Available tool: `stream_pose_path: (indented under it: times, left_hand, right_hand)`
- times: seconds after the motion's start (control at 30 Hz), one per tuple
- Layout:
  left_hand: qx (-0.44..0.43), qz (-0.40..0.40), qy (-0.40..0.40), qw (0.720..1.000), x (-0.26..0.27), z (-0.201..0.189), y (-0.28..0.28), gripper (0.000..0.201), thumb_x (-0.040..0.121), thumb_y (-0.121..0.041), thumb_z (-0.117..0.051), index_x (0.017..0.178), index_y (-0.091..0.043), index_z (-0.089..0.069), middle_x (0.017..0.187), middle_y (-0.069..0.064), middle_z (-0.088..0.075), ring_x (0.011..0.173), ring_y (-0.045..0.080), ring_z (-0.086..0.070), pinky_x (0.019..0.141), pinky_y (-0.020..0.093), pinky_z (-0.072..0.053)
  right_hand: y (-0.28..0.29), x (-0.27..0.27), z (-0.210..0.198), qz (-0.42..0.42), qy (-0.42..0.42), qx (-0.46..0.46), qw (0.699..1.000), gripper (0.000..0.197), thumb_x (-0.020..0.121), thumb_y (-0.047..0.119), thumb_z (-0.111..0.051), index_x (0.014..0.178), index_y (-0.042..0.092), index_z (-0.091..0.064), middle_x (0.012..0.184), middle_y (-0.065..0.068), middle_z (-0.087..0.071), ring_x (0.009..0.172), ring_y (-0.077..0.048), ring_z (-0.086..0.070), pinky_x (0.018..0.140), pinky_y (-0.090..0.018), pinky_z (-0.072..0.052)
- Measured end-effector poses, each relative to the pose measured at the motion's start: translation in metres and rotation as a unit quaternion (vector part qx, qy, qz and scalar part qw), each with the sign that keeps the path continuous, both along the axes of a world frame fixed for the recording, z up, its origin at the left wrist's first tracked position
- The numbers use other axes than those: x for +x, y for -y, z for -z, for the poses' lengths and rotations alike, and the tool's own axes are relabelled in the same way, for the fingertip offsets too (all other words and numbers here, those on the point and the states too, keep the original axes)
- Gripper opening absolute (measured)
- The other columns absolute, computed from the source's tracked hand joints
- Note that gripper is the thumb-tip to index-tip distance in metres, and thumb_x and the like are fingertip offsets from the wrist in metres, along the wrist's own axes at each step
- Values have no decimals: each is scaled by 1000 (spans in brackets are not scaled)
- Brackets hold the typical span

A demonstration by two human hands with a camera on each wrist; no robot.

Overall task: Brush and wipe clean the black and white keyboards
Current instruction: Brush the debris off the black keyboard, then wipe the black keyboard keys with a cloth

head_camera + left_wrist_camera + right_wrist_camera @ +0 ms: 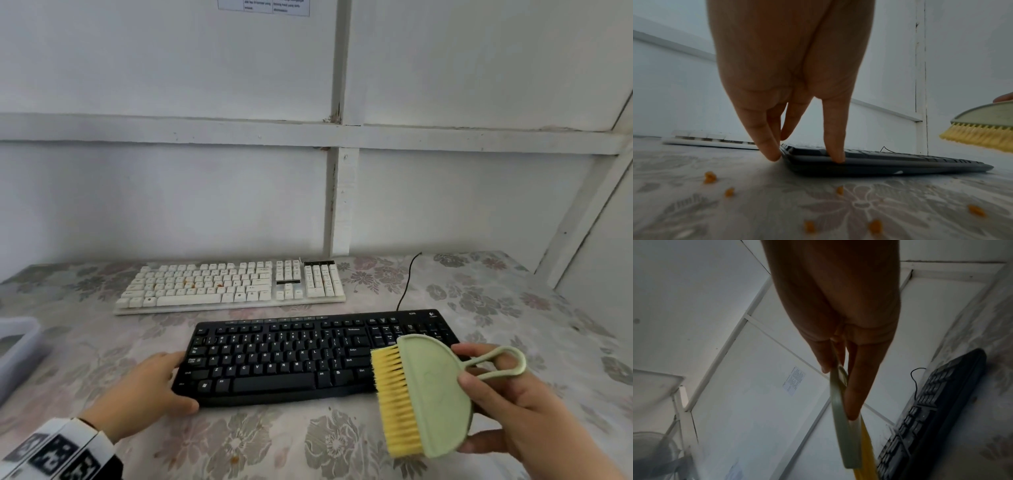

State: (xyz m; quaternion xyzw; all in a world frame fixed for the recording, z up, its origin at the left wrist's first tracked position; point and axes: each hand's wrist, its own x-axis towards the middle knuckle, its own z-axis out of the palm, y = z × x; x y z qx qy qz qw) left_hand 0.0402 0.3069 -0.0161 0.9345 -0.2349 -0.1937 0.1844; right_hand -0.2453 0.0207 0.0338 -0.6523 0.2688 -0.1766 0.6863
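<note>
A black keyboard (291, 356) (900, 164) (931, 410) lies on the floral tablecloth in front of me. Behind it lies a white keyboard (222, 284) (711, 139) with orange specks among its keys. My left hand (161, 383) (789, 81) rests at the black keyboard's left end, straight fingertips (836, 155) touching its edge. My right hand (513, 411) (838, 305) grips a pale green brush (435, 394) (982, 134) (840, 418) with yellow bristles. The brush hangs over the black keyboard's right end, bristles pointing left.
Orange crumbs (710, 177) lie scattered on the cloth in front of the black keyboard. A clear plastic container (17, 346) stands at the left table edge. A black cable (407, 281) runs from the keyboard to the white wall behind.
</note>
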Motion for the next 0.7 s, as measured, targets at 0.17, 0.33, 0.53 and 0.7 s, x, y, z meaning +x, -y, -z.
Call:
stream_pose_path:
  times: [0.17,0.33,0.53,0.7]
  left_hand:
    - [-77,-21,14,997,-2,-1,-8,44,74,-15,-76,112,-23,-55,103,-7,-56,90,11,-57,78,24,-45]
    - [-153,-34,45,987,0,-12,-26,18,74,-6,-73,69,-23,-69,62,-3,-67,51,2,-57,52,21,-46]
    - [-196,-37,73,977,14,-27,-67,18,75,-13,-75,61,-22,-68,58,-6,-67,48,0,-55,58,21,-45]
    - [-217,-49,138,965,38,-38,-123,17,75,-20,-75,70,-36,-70,68,-13,-67,68,0,-60,68,24,-48]
  right_hand:
    - [-5,4,-5,-22,28,9,999,71,33,46,-89,96,19,-69,81,-10,-68,64,-24,-67,52,-42,-57]
    - [-14,18,-19,-65,71,-16,995,82,16,54,-90,90,24,-73,87,-13,-71,71,-25,-70,56,-36,-58]
    - [-63,61,-40,-124,96,-106,982,26,66,20,-73,93,19,-74,90,-9,-73,78,-23,-72,64,-24,-58]
    - [-122,125,-48,-157,90,-233,955,27,84,5,-64,104,23,-69,103,5,-71,86,-9,-69,72,-21,-57]
